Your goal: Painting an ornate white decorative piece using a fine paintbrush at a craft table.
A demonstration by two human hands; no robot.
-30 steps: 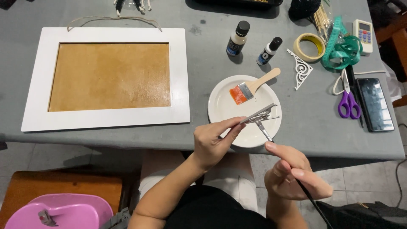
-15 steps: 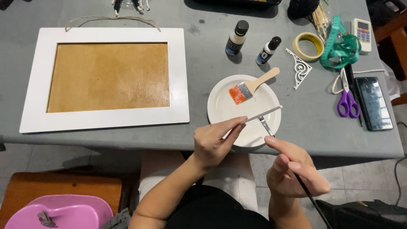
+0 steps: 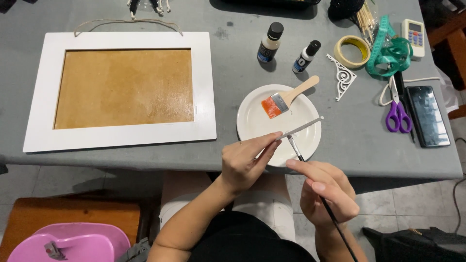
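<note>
The left hand [image 3: 245,162] pinches the near end of a thin grey strip [image 3: 301,129] between thumb and fingertips, closed on it just over the front edge of the grey table [image 3: 233,82]. The strip's long axis runs low-left to high-right: its held end sits at the fingers and its free end points up and to the right, over the near part of a round white plate [image 3: 257,119]. The right hand [image 3: 327,194] is closed in a pen-like grip around a slim dark-handled paintbrush [image 3: 310,179], whose long axis runs the other way, steeply: the handle trails down and to the right past the wrist, and the tip points up and to the left, meeting the underside of the strip near the left fingertips (whether bristles truly touch it is too small to tell). The two hands are close but not touching. On the plate lies a flat wooden-handled brush [image 3: 286,99] with orange bristles, its handle pointing up-right off the rim. Beyond the plate stand two small paint bottles [image 3: 269,42] with black caps. To the left lies a white frame [image 3: 121,87] with a brown panel; to the right, purple scissors [image 3: 398,109] and a dark phone [image 3: 429,116].
</note>
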